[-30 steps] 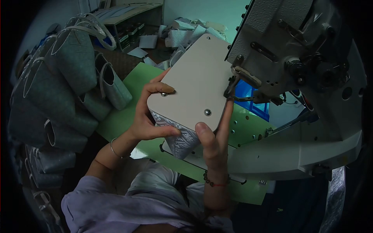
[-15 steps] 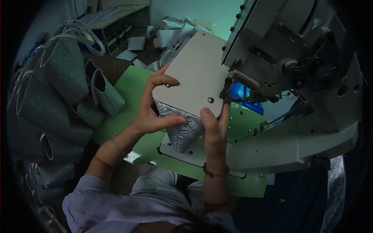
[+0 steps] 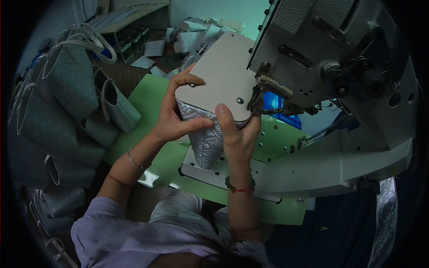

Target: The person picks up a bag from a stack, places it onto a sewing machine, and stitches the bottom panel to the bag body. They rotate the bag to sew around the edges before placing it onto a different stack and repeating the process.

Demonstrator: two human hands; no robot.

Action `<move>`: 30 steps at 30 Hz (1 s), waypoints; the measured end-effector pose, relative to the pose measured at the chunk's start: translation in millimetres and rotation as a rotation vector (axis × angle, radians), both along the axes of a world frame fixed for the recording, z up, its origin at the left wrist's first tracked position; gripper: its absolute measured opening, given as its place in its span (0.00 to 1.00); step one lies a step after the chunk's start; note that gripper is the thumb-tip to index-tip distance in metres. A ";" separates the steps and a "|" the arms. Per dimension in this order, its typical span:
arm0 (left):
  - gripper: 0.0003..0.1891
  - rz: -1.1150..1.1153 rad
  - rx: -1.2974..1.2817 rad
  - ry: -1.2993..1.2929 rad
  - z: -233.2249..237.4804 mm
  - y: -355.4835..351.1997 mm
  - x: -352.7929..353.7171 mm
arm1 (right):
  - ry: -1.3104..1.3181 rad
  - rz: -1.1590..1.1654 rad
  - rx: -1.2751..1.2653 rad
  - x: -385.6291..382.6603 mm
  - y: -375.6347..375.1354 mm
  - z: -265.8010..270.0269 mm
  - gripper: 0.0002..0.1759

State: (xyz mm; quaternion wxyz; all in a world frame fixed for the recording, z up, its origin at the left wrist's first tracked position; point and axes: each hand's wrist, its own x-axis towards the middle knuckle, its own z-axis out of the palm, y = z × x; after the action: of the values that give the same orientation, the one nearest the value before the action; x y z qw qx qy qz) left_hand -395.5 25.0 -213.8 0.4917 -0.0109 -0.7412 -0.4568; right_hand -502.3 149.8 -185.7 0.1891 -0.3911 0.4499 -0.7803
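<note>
A handbag is held upside down, its beige base facing up with metal feet near the corners. Silver-grey patterned material covers its side below the base. My left hand grips the near-left corner, fingers over the base edge and thumb along the patterned side. On the near right, my right hand is closed around the bag, its thumb by the base's near edge and its fingers partly hidden. The right edge of the base lies at the needle and presser-foot area of a sewing machine, where the contact is too dark to make out.
Several grey-green bags are heaped on the left. A green work surface spreads under the machine bed. Behind are a shelf and a pile of silvery bags. A blue bin shows behind the needle area.
The bag has turned slightly, its near-right corner shifting away from me along the machine. My right hand has moved left and a little up with it; the left hand has hardly moved.
</note>
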 end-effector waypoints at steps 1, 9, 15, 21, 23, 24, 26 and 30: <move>0.44 0.001 0.001 0.002 1.1 -0.5 -1.6 | 0.002 0.001 0.001 -1.3 -1.1 0.2 0.32; 0.43 -0.013 0.067 0.066 0.7 4.7 -6.4 | 0.016 0.041 0.013 -6.9 -2.5 2.8 0.29; 0.42 0.119 0.092 0.055 -4.8 19.7 -2.9 | -0.013 0.119 0.058 -13.3 -1.0 9.8 0.30; 0.43 0.240 0.097 0.095 -4.6 41.6 -2.9 | 0.009 0.257 0.192 -24.0 3.9 13.6 0.46; 0.44 0.280 0.090 0.092 -5.5 46.9 -3.2 | 0.025 0.278 0.216 -28.6 4.0 11.6 0.46; 0.44 0.312 0.079 0.086 -6.2 49.5 -3.2 | 0.031 0.287 0.229 -30.0 4.1 11.2 0.46; 0.43 0.358 0.057 0.079 -7.1 56.4 -2.4 | 0.039 0.318 0.243 -32.4 4.0 11.6 0.47; 0.43 0.563 -0.089 0.029 -7.0 80.7 2.1 | 0.012 0.378 0.120 -42.5 -4.3 4.6 0.41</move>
State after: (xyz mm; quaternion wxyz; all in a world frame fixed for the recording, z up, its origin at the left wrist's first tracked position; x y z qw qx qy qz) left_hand -393.3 105.7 -220.8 0.6088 0.1672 -0.7272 -0.2694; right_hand -544.7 145.5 -181.1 0.3524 -0.4614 0.4153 -0.7003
